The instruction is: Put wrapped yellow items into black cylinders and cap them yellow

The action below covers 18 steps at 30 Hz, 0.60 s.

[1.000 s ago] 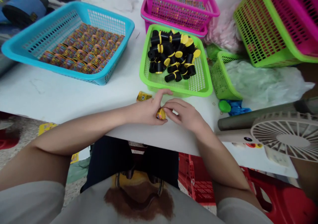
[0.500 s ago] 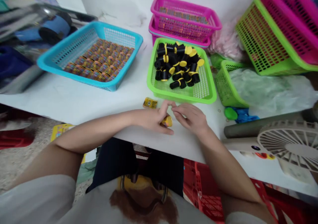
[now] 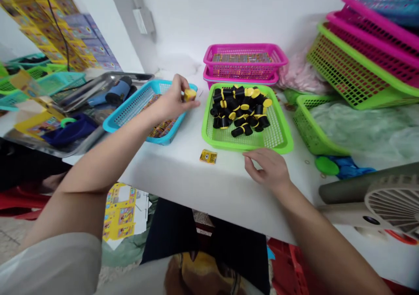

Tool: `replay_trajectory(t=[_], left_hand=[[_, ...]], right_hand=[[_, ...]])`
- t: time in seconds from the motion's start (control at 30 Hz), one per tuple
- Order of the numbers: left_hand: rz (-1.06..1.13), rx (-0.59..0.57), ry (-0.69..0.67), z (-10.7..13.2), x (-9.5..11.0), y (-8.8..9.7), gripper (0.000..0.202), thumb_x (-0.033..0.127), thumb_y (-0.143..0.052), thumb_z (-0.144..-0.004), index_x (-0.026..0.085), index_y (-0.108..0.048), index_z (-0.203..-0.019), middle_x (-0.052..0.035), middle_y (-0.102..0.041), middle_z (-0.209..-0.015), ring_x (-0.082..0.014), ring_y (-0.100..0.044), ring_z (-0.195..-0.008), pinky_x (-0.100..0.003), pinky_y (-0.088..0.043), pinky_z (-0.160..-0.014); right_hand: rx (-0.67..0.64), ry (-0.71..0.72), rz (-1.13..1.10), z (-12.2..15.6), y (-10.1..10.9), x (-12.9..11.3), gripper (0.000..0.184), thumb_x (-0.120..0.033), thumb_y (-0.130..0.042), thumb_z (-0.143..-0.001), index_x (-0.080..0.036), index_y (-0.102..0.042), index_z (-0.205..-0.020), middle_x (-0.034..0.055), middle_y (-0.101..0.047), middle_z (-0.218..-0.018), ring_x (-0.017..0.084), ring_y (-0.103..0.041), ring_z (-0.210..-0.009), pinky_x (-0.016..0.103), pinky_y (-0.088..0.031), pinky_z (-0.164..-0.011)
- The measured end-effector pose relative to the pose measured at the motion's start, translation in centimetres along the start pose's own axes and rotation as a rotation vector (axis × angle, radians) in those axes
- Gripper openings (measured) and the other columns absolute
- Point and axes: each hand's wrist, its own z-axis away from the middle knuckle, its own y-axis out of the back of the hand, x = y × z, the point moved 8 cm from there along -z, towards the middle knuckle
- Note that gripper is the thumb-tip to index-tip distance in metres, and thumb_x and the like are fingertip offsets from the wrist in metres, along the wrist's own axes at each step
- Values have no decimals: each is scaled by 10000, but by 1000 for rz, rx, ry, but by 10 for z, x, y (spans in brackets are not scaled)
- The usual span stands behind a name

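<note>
My left hand (image 3: 173, 101) is closed on a small canister with a yellow cap (image 3: 190, 94), above the right side of the blue basket (image 3: 113, 123). Inside that basket, partly hidden by my hand and forearm, lie rows of labelled canisters (image 3: 163, 128). My right hand (image 3: 268, 168) hovers low over the table by the front edge of the green basket (image 3: 209, 140), thumb apart from the loosely bent fingers, and I see nothing in it. A heap of black canisters with yellow lids (image 3: 240, 107) fills much of the green basket. Left of my right hand lies a small stack of yellow printed labels (image 3: 208, 156).
Stacked pink baskets (image 3: 245, 71) stand behind the green one. At right are tilted baskets (image 3: 356, 68), a green basket with clear plastic bags (image 3: 356, 120), and a fan (image 3: 393, 203). A cluttered metal tray (image 3: 81, 142) sits at left.
My left hand has carried the canister up and left, from the table front to above the blue basket. My right hand has parted from it and stays near the green basket. The view has shifted.
</note>
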Motion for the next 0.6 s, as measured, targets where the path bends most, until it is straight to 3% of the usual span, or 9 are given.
replay_trajectory(t=[0.1, 0.23, 0.4, 0.6], left_hand=[[-87, 116, 200, -53, -45, 10, 491, 188, -811, -790, 201, -492, -1164, -50, -669, -1091, -149, -651, -883, -293, -520, -810], [-262, 132, 390, -95, -87, -1, 422, 239, -799, -827, 199, -585, -1189, -61, -725, -1139, -177, -661, -980, -322, -522, -903], [-372, 47, 482, -111, -107, -18, 250, 242, -732, -863, 148, -705, -1092, -57, -743, -974, -193, -648, -967, -321, -519, -944], [-468, -119, 604, -104, -116, -30, 310, 227, -722, -798, 133, -762, -1091, -50, -741, -849, -249, -671, -980, -315, -497, -955]], right_hand=[[-7, 15, -6, 0, -2, -1, 188, -98, -644, -902, -233, -665, -1032, 9, -784, -777, 161, -737, -662, 292, -547, -604], [-48, 13, -26, 0, -3, -1, 230, -83, -604, -911, -226, -668, -1080, 12, -792, -796, 155, -740, -680, 289, -535, -612], [-64, 58, -30, -5, -1, -6, 197, -82, -594, -916, -219, -670, -1034, -3, -781, -759, 141, -729, -680, 281, -504, -601], [-104, 74, -32, -7, -5, -10, 150, -86, -602, -918, -193, -666, -1001, -7, -768, -746, 129, -701, -654, 290, -480, -587]])
